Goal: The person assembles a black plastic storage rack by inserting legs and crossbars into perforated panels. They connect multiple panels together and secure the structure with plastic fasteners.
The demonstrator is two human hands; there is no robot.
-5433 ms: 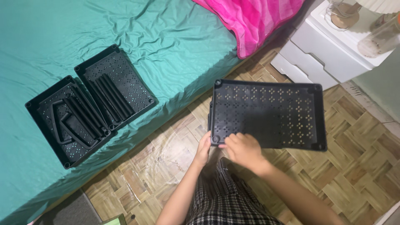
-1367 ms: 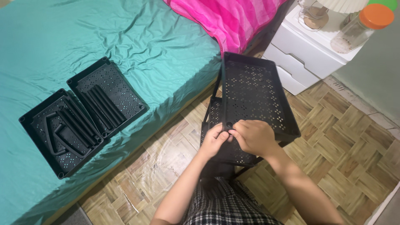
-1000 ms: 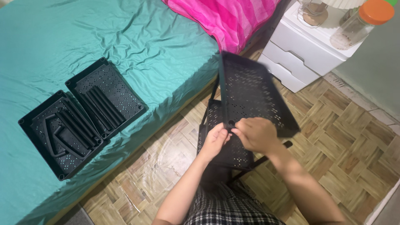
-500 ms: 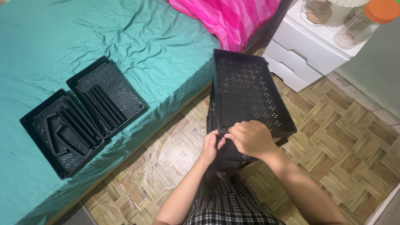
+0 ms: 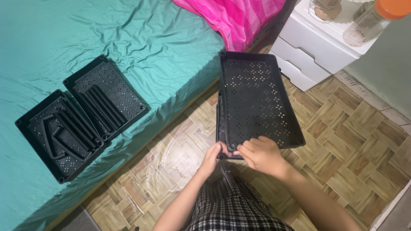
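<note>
Over the parquet floor, seen from the head camera: black perforated plastic tray, rectangular, low-walled, punched with small clover-shaped holes, round sockets at its corners, sitting level above a second like tray just visible beneath. Left hand curled at the near left corner, fingers closed around the socket and rim. Right hand bent over the near edge, fingertips pinching the rim just beside the left. On the bed, smooth wrinkled teal sheet, two more black trays side by side, touching, holding matte black tubes. Pink striped blanket bunched near the white drawer unit.
</note>
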